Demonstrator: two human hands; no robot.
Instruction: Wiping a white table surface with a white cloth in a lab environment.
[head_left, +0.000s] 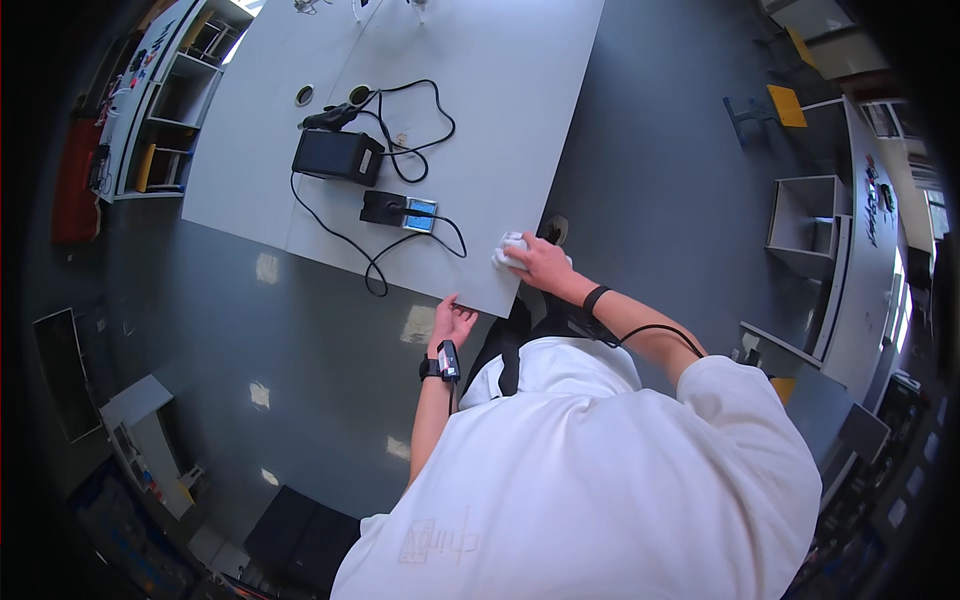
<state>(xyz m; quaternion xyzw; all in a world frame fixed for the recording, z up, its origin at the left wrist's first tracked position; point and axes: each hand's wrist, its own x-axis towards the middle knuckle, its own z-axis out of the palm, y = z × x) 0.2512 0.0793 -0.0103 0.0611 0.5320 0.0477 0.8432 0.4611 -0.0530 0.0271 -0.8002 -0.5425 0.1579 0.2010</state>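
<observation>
My right hand [540, 265] is closed over a crumpled white cloth [508, 252], pressing it onto the near corner of the white counter [500, 90]. The cloth lies at the counter's right front edge, partly covered by my fingers; only its left part shows.

My left hand [452, 322] is open, fingers spread slightly, fingertips touching the counter's front edge. It holds nothing. A black watch-like device [443, 364] sits on that wrist; a black band [595, 297] is on the right wrist, with a black cable [655, 330] running along the right forearm.

On the counter, well apart from the cloth to its left: a small black unit with a blue face [400, 211], and beyond it a larger black box [338, 155]. Black cords [405, 140] loop around both, and one loop hangs over the front edge near my left hand. Two round grommet holes [305, 95] sit farther back.

The floor [660, 170] is grey and glossy. A shelf unit [175, 95] stands to the left of the counter, and a second white counter [860, 250] lies at the right.
</observation>
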